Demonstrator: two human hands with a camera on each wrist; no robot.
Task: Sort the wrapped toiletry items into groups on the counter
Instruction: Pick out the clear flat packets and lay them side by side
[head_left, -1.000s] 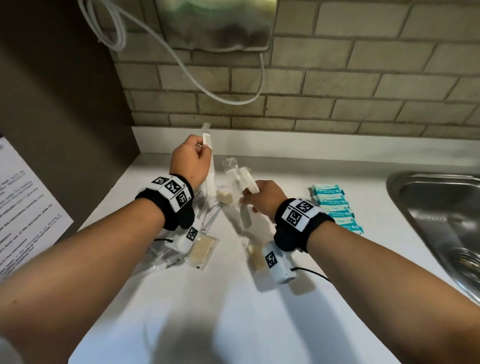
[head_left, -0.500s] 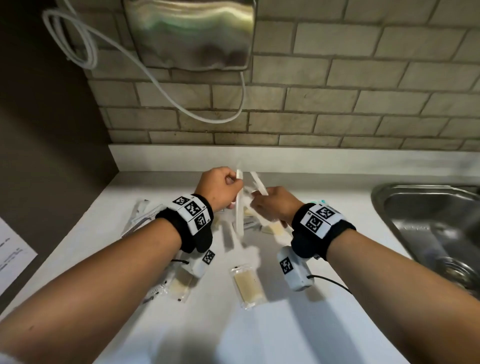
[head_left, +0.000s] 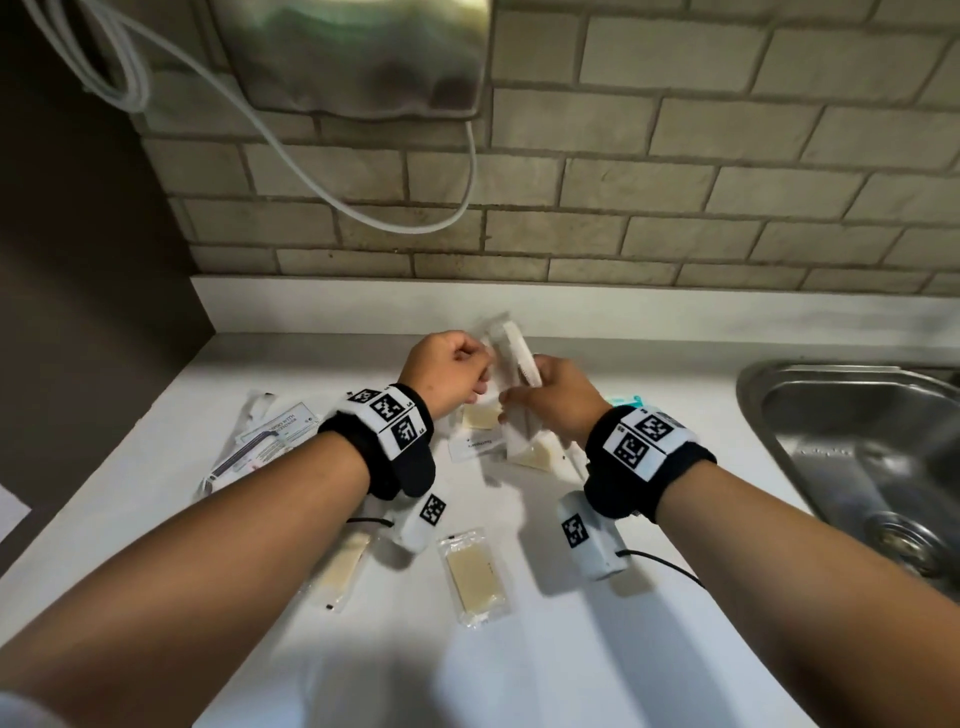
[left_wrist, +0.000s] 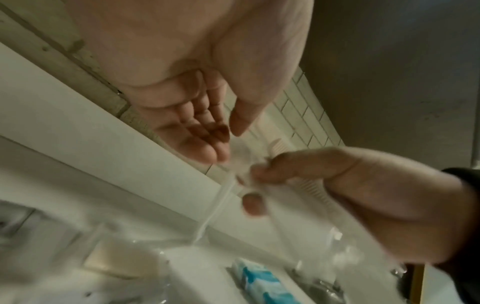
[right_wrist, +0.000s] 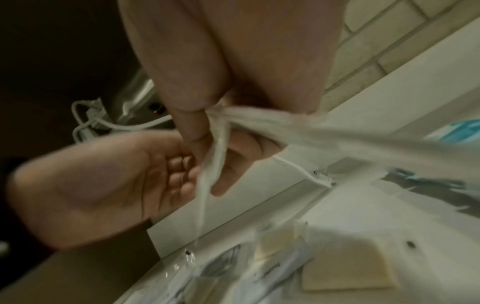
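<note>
Both hands meet above the back of the white counter. My right hand grips clear-wrapped white combs, bunched between thumb and fingers; one wrapper hangs down, another trails off to the right. My left hand is curled beside them, and the hanging wrapper runs between its thumb and fingers. Beige soap sachets lie below the wrists, with more under the hands. Toothbrush packets lie at the left. Teal packets peek out behind the right wrist.
A steel sink is set into the counter at the right. A metal hand dryer and a looping white cable hang on the tiled wall. A dark panel bounds the counter's left side.
The hands came together from apart, bringing their two wrapped combs into one bunch now gripped by the right hand. They have moved slightly back toward the wall.
</note>
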